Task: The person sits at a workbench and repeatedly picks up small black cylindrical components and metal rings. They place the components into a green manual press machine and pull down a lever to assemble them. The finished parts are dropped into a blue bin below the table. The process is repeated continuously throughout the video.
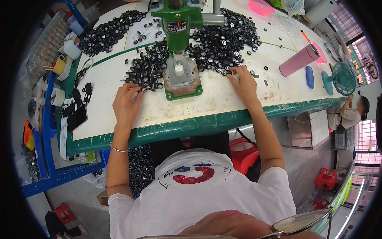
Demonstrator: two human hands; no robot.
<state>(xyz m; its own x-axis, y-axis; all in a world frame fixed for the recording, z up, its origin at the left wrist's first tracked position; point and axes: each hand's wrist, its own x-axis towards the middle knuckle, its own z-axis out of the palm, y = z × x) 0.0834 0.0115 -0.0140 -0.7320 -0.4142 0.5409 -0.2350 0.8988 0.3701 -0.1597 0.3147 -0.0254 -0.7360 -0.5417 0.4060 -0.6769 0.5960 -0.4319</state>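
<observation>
In front of me stands a green bench press (pixel 178 30), its grey base plate bearing a small white round holder (pixel 179 70). My left hand (pixel 127 101) is at the near edge of a pile of small black wheels with thin metal pins (pixel 145 69). Its thumb and fingertips close on a wheel at that edge. On the other side of the press, my right hand (pixel 243 85) pinches a small black wheel (pixel 229 72) at the border of a larger heap of black wheels (pixel 217 49). The fingertips partly cover both pieces.
Another heap of wheels (pixel 113 34) lies at the far left. At right are a pink tumbler (pixel 298 60), a blue case (pixel 309 77) and a teal fan (pixel 343 79). A black phone (pixel 77 118) rests near the left edge. The table has a green rim (pixel 191 126).
</observation>
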